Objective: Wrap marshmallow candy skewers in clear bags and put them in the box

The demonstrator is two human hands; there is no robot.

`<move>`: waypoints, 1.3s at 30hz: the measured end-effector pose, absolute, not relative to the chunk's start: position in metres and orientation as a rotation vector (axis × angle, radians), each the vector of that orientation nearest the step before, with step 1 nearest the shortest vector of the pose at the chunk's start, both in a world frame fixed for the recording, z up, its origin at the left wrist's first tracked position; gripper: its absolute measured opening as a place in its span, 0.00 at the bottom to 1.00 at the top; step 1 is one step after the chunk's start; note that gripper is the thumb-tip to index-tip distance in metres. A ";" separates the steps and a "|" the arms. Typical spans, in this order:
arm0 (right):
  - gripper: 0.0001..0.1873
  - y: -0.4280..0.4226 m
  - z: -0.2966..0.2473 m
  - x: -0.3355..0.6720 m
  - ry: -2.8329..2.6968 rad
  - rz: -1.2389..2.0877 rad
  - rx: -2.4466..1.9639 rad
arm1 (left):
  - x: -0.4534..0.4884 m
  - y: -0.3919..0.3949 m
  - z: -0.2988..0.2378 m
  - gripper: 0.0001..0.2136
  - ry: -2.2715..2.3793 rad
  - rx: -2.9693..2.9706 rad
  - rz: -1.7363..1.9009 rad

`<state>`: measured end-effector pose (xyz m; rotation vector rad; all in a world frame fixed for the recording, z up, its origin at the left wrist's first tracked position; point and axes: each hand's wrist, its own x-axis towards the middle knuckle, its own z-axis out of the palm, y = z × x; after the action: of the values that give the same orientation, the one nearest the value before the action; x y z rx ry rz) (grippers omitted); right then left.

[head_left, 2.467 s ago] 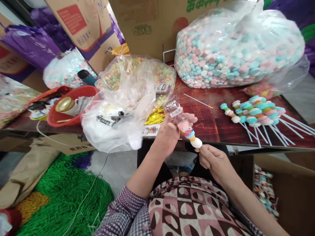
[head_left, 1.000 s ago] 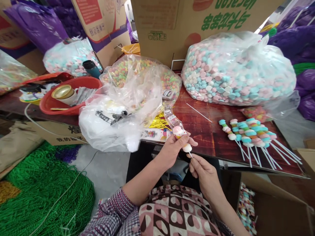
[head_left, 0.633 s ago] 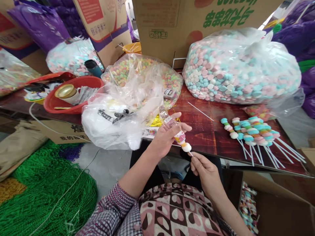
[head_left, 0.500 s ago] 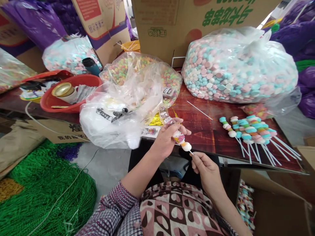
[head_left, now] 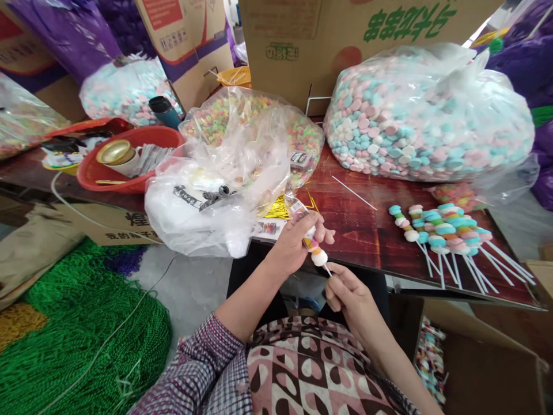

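In front of my apron, my left hand [head_left: 294,245] is closed around a clear printed wrapper [head_left: 296,207], its long end sticking up past the fingers. Partly inside it is a marshmallow skewer [head_left: 319,257], whose white bottom piece shows below the hand. My right hand [head_left: 351,293] pinches the white stick just under that piece. To the right, several finished-looking marshmallow skewers [head_left: 449,227] lie bunched at the table edge with sticks pointing toward me. Gold twist ties [head_left: 279,207] lie just beyond my left hand, beside a small printed card [head_left: 268,229].
A big bag of pastel marshmallows [head_left: 427,121] stands at the back right. Bags of ring-shaped candy [head_left: 242,115] and a red basin [head_left: 147,138] are left of centre. A loose stick [head_left: 354,192] lies on the table [head_left: 358,230]. An open carton [head_left: 484,357] sits low right.
My right hand has moved left toward my left hand, and the skewer sits further up in the wrapper, with less of it showing. The whole view has shifted slightly.
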<state>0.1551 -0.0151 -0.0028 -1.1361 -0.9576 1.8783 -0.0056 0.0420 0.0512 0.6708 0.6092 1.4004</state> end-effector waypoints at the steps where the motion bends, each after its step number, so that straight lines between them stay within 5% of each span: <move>1: 0.18 -0.016 -0.004 0.156 -1.042 1.777 -1.189 | -0.004 0.042 0.051 0.14 0.620 0.647 1.419; 9: 0.18 -0.018 -0.012 0.148 -0.976 1.757 -1.159 | 0.006 0.026 0.042 0.13 0.675 0.691 1.317; 13: 0.19 -0.019 -0.015 0.150 -0.992 1.774 -1.162 | -0.012 0.030 0.050 0.23 0.574 0.685 1.368; 18: 0.19 -0.020 -0.009 0.148 -1.010 1.798 -1.175 | -0.002 0.033 0.051 0.14 0.728 0.639 1.430; 29: 0.15 -0.011 0.003 0.142 -1.132 1.688 -1.109 | 0.013 0.023 0.040 0.14 0.782 0.690 1.346; 35: 0.16 -0.006 0.011 0.137 -1.060 1.645 -1.061 | 0.014 0.009 0.023 0.22 0.771 0.851 1.099; 39: 0.14 -0.006 0.007 0.140 -1.104 1.617 -1.079 | 0.001 0.011 0.026 0.16 0.982 1.109 1.169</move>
<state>0.1400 -0.0063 0.0073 -1.0794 -1.1036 1.6169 0.0014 0.0109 0.0260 1.1089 0.9823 1.1690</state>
